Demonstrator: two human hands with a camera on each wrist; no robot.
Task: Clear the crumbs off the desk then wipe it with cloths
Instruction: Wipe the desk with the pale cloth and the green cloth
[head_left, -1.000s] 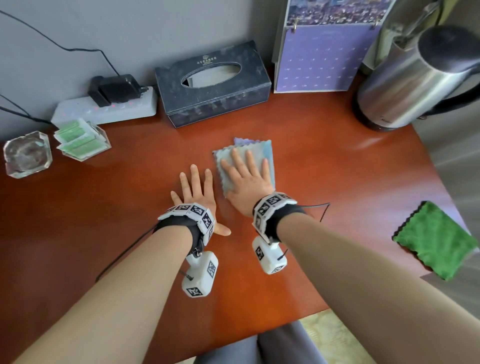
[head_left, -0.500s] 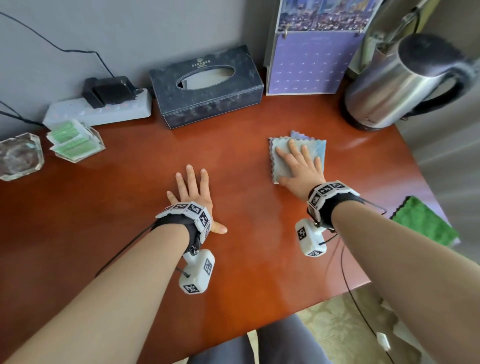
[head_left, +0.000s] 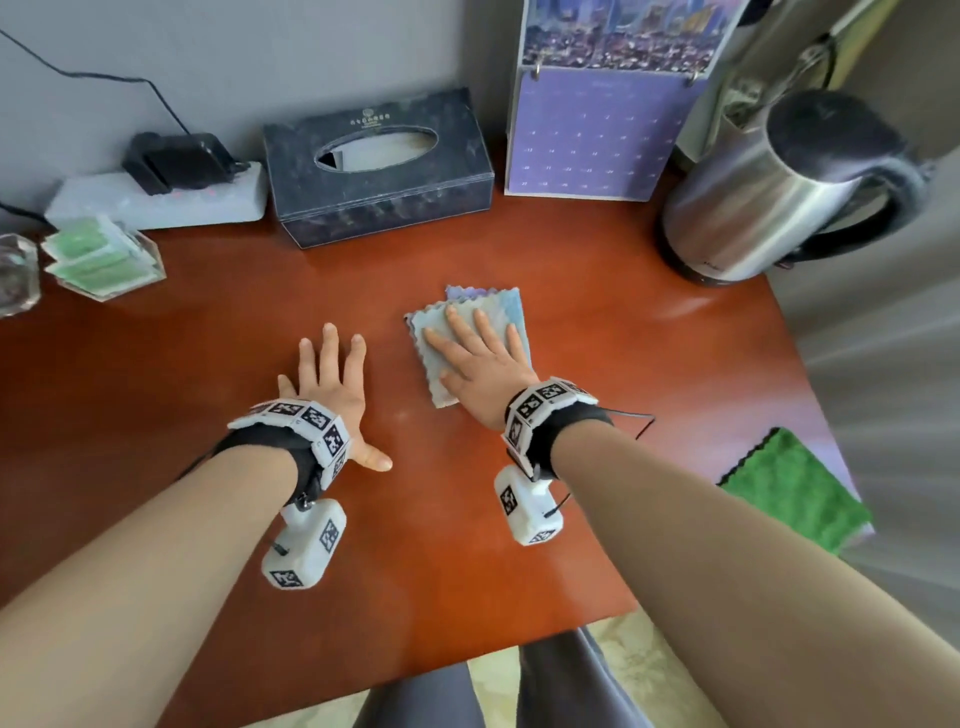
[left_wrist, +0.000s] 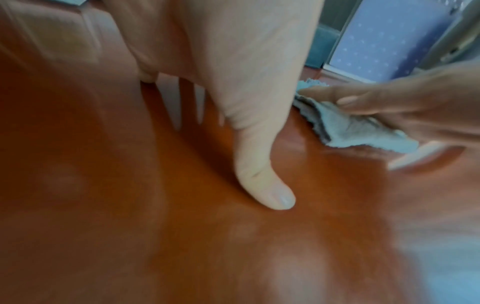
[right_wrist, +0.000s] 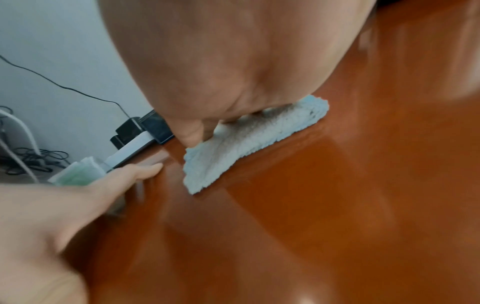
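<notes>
Under your right hand (head_left: 483, 371) lies the light blue cloth (head_left: 506, 312), its straight, spread fingers (head_left: 485, 327) pressing it flat on the desk (head_left: 597, 322). Just beside it, your left hand (head_left: 327, 387) rests palm-down on bare wood, fingers straight and slightly apart.

wall (head_left: 234, 47): grey | floor (head_left: 639, 670): pale patterned | light: daylight glare

Red-brown desk (head_left: 519, 519) with cloths (head_left: 483, 306), kettle (head_left: 769, 202)

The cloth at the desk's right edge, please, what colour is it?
Green, with a dark scalloped edge; the cloth shows best in the head view.
</notes>
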